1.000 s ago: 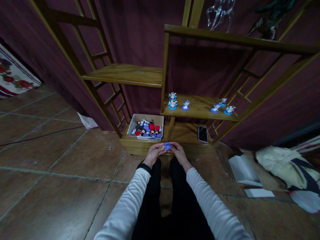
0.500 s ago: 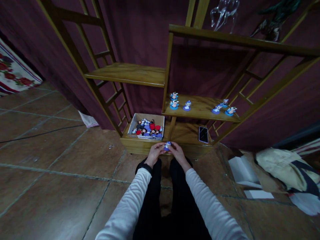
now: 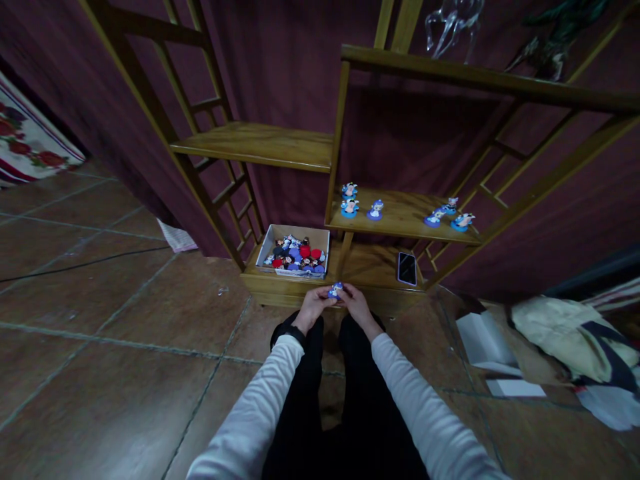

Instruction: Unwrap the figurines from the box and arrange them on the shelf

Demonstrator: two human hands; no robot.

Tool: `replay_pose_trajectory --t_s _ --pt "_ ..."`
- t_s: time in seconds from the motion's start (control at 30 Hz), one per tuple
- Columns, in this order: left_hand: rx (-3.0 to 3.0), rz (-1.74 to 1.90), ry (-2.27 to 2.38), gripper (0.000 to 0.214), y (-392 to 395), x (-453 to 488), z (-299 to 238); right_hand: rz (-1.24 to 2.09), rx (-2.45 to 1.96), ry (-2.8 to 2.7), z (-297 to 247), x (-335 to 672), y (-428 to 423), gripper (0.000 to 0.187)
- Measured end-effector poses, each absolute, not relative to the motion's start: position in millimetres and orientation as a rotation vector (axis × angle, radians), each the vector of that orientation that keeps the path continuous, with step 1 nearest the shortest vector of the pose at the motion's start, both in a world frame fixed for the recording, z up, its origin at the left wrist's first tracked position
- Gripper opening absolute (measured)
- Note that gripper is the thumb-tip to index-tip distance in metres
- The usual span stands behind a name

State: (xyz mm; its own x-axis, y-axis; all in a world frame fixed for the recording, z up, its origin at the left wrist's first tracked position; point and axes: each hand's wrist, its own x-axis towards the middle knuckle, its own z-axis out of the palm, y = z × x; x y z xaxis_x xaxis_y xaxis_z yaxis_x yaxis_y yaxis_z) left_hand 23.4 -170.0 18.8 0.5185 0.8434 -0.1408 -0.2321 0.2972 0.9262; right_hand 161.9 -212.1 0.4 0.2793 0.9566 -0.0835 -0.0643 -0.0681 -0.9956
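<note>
My left hand (image 3: 313, 305) and my right hand (image 3: 356, 302) meet in front of my knees, both pinching a small blue and white figurine (image 3: 335, 290). Just beyond them, on the lowest board of a wooden shelf unit (image 3: 280, 145), stands a white box (image 3: 293, 251) holding several red, blue and dark figurines. Several more blue figurines (image 3: 375, 210) stand on the middle shelf board to the right.
A dark phone (image 3: 407, 268) lies on the lowest board right of the box. A clear glass animal (image 3: 453, 20) stands on the top shelf. Papers (image 3: 484, 347) and a cloth bag (image 3: 575, 333) lie on the tiled floor at right; a paper (image 3: 175, 237) lies at left.
The figurine between my fingers has been turned: a second ago it showed a plain blue round side, now white parts show. My hands stayed together.
</note>
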Motion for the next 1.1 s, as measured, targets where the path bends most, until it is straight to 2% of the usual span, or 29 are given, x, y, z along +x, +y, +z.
replay_pose_trajectory --t_s 0.57,1.1 --pt "0.962 0.750 0.643 0.042 -170.4 17.1 26.5 1.054 -1.229 -0.936 7.0 155.3 -217.0 0.036" --pt "0.994 0.779 0.707 0.047 -164.1 19.4 15.4 1.012 -1.292 -0.973 3.7 157.4 -216.3 0.034"
